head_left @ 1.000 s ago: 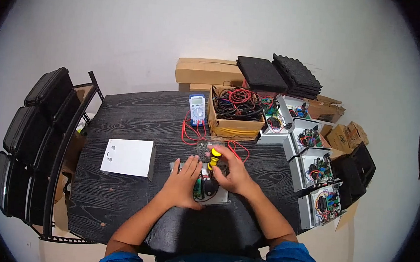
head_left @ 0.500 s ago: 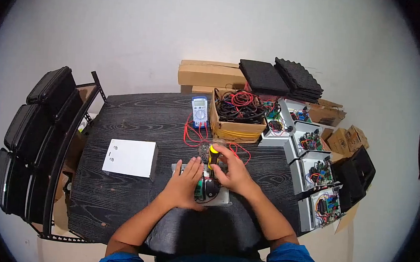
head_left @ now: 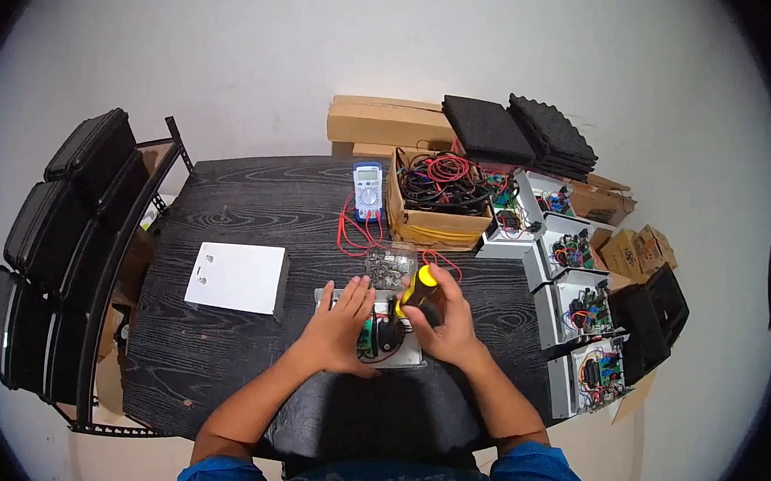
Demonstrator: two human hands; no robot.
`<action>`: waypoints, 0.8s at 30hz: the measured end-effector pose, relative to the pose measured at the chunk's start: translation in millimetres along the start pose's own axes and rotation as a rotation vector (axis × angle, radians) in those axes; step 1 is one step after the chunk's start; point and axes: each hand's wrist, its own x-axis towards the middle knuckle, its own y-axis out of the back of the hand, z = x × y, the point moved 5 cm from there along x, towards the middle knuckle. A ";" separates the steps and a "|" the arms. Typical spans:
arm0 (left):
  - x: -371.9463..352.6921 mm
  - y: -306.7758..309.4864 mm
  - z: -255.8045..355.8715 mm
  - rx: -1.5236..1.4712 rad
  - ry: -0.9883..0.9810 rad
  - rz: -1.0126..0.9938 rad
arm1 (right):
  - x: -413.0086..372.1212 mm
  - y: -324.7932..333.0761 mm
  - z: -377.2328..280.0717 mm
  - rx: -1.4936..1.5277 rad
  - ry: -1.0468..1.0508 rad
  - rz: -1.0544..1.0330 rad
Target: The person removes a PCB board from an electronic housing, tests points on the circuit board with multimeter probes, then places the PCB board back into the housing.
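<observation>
My left hand point(head_left: 339, 327) lies stretched out over the left side of a white metal chassis point(head_left: 409, 357), fingers extended and thumb toward the front edge. Beside its palm show a green circuit board point(head_left: 365, 339) and a round black part point(head_left: 388, 335). My right hand point(head_left: 451, 325) is wrapped round a yellow-and-black screwdriver point(head_left: 425, 282), whose handle tilts over the chassis's right side. The screwdriver's tip is hidden. Just behind the chassis sits a clear plastic container point(head_left: 391, 265) with small metal pieces, probably screws.
A multimeter point(head_left: 367, 191) with red leads stands at the back, beside a cardboard box point(head_left: 440, 226) of cables. To the left lies a white box point(head_left: 237, 277). Several open chassis with circuit boards point(head_left: 588, 313) line the right edge. Black cases point(head_left: 51, 226) fill the left rack.
My right hand has moved right with the screwdriver, which went from near upright to tilted. The clear container is now more exposed. My left hand stays on the chassis.
</observation>
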 end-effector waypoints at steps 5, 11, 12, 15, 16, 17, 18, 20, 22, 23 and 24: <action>-0.4 -0.6 0.9 0.015 -0.009 0.023 | -11.1 -4.2 -9.1 -0.033 0.081 -0.124; -0.7 -2.1 -0.2 0.006 -0.014 0.031 | -10.9 -4.2 -12.2 -0.046 0.109 -0.114; -0.5 -2.2 -0.1 0.009 -0.013 0.025 | -11.0 -4.4 -12.6 -0.059 0.108 -0.117; -0.7 0.3 0.6 0.015 -0.018 0.020 | -11.1 -4.9 -14.2 -0.082 0.111 -0.129; -1.2 1.2 1.1 0.016 -0.021 0.019 | -11.0 -4.6 -14.7 -0.080 0.115 -0.133; -0.9 1.6 1.1 0.013 -0.019 0.015 | -11.0 -4.4 -14.9 -0.079 0.118 -0.137; -0.5 1.7 1.5 0.009 -0.017 0.011 | -11.6 -4.2 -14.1 -0.065 0.115 -0.133; -0.1 1.3 1.5 0.000 -0.014 0.011 | -12.4 -4.4 -11.9 -0.037 0.111 -0.127; -0.4 0.5 0.8 -0.013 -0.010 0.017 | -13.4 -5.2 -13.1 -0.057 0.097 -0.155; -0.7 0.3 1.0 0.003 -0.011 0.017 | -13.8 -5.3 -13.7 -0.068 0.091 -0.169; -0.8 0.3 1.1 0.019 -0.011 0.017 | -13.8 -5.4 -14.4 -0.067 0.097 -0.180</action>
